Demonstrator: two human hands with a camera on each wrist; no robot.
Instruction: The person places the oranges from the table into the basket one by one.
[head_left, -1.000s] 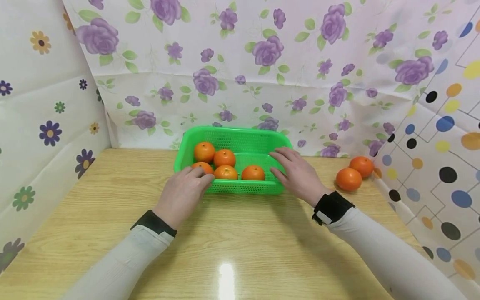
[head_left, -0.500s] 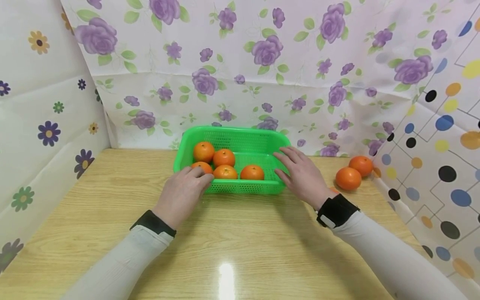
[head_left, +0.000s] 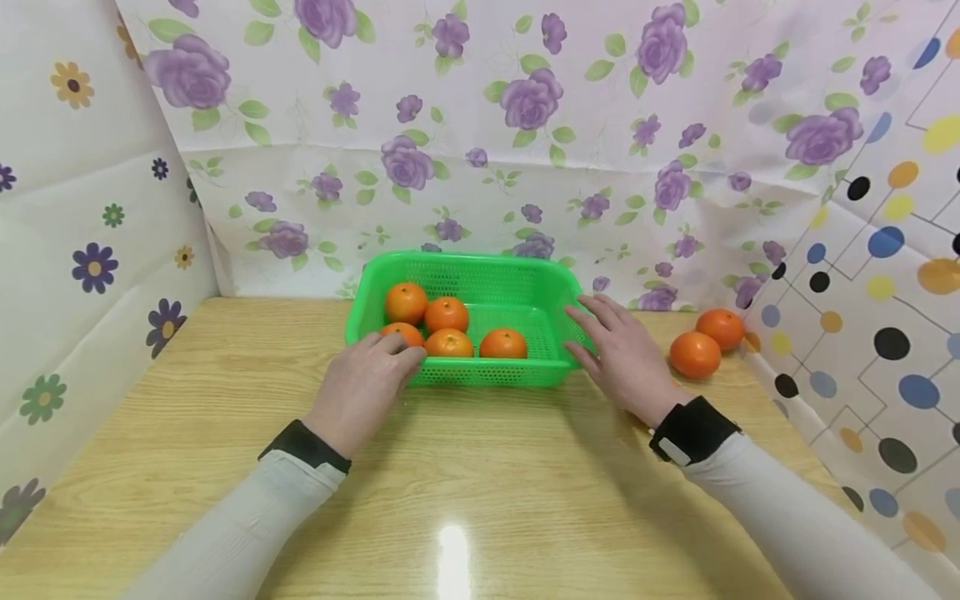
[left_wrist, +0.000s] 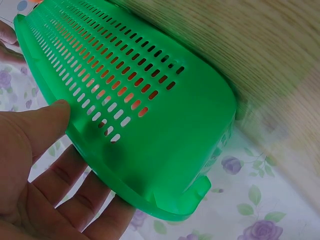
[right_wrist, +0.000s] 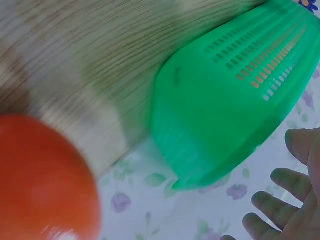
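A green plastic basket (head_left: 487, 373) with perforated walls stands on the table and holds several mandarins (head_left: 503, 343). My left hand (head_left: 367, 379) grips its front left rim; in the left wrist view the thumb (left_wrist: 52, 117) lies on the outer side and the fingers (left_wrist: 82, 200) pass behind the rim. Over by the right end of the basket is my right hand (head_left: 626, 358), fingers spread and holding nothing. The right wrist view has those fingers (right_wrist: 277, 207) apart from the green wall, with a large orange mandarin (right_wrist: 45, 180) close to the camera.
Two mandarins (head_left: 694, 354) sit together on the table at the right, near the dotted side sheet (head_left: 885, 333). A sliver of orange shows beside my right wrist. A flowered sheet (head_left: 480, 200) hangs right behind the basket. Wood-grain tabletop (head_left: 465, 467) stretches in front.
My right hand has drawn away to the right, from over the basket's inside to its right end. The left hand keeps its grip, and the basket and mandarins stay in place.
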